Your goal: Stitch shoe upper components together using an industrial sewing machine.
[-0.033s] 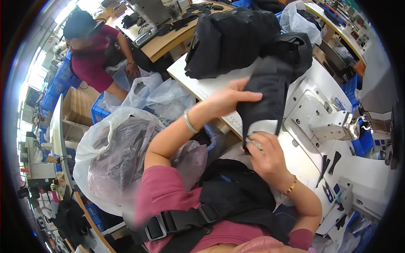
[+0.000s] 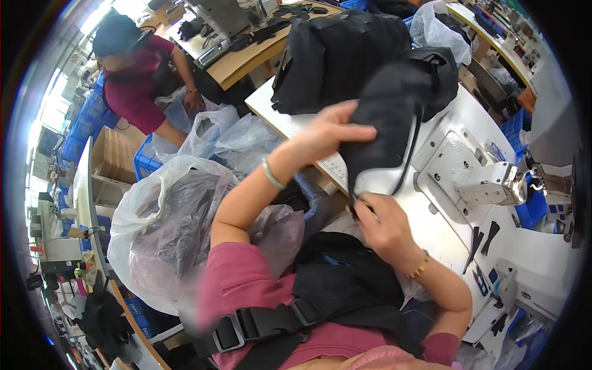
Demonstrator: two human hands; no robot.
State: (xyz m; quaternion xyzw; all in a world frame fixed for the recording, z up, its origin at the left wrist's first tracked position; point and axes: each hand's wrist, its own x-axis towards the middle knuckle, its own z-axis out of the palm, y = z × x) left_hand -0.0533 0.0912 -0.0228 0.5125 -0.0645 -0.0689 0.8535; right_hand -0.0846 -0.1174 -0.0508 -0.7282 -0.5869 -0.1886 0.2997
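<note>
Over the white sewing table I hold a black fabric piece (image 2: 382,132), flat and slightly blurred. One narrow edge strip of it bows out to the right, with white tabletop showing in the gap. My left hand (image 2: 336,131) grips its left side, thumb across the top and the fingers partly hidden. At its lower left corner my right hand (image 2: 385,225) is closed in a pinch. Beyond them lies a pile of black fabric pieces (image 2: 339,58) on the table. To the right stands the white sewing machine (image 2: 478,182).
Left of the table a large clear plastic bag (image 2: 157,228) bulges with dark contents. Black strips (image 2: 490,237) and small snips (image 2: 480,280) lie at the table's right. A co-worker (image 2: 139,86) reaches into plastic bags at upper left. Cardboard boxes (image 2: 114,154) stand beside them.
The black fabric piece has turned, and its edge strip now bows out to the right. My left hand has shifted slightly left and up; my right fingers have curled in more tightly.
</note>
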